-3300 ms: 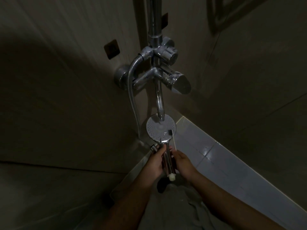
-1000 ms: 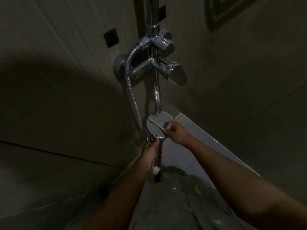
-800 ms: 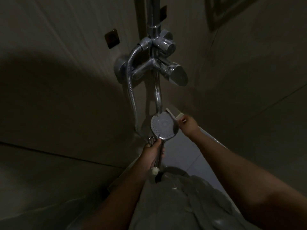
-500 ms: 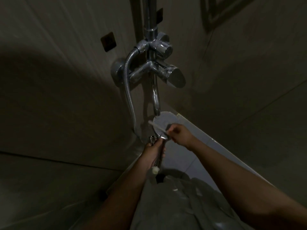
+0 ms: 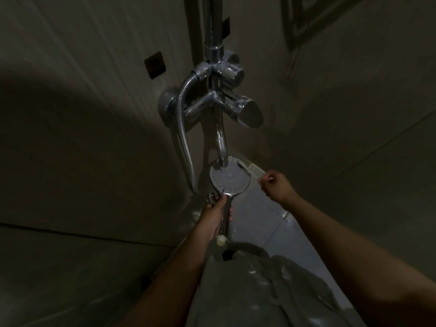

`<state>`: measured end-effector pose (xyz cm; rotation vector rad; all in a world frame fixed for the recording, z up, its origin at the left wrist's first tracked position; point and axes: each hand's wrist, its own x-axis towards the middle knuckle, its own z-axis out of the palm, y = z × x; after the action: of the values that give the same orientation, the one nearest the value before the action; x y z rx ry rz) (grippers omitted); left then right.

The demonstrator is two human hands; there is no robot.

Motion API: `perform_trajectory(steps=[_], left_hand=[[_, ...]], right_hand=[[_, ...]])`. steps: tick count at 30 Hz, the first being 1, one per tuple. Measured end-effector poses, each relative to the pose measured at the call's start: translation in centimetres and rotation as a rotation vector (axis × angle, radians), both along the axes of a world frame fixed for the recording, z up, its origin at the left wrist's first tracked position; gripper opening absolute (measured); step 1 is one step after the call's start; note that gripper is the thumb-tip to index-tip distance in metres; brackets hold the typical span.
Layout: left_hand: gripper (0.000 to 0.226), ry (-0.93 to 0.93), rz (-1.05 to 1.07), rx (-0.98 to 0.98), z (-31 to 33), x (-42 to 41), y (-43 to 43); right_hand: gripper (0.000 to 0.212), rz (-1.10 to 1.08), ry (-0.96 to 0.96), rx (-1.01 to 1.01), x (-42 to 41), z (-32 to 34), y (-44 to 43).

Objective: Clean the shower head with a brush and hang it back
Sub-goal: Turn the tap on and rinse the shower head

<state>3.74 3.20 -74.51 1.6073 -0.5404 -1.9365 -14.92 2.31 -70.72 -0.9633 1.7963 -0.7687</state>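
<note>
Swung out to the right since half a second ago, off the nozzle face and now beside its rim: right hand (image 5: 276, 188), pinched shut on the brush (image 5: 258, 180). Means a stroke just finished, scrubbing probably not done. Left to right: hose (image 5: 182, 138) hanging from the mixer; left hand (image 5: 215, 214) wrapped tight around the handle; shower head (image 5: 230, 179) held face up under the spout (image 5: 220, 142), not yet hung back. Differs otherwise only in slight camera shift.
</note>
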Motion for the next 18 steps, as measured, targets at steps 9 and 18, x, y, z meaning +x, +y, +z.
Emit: perform_trajectory(steps=[9, 18], left_hand=[[0.041, -0.018, 0.003, 0.042, -0.1, 0.4, -0.2], [0.028, -0.003, 0.018, 0.036, -0.2, 0.2, -0.9]], right_hand=[[0.015, 0.062, 0.080, 0.062, -2.0, 0.0, 0.6], [0.019, 0.092, -0.055, 0.132, -2.0, 0.3, 2.2]])
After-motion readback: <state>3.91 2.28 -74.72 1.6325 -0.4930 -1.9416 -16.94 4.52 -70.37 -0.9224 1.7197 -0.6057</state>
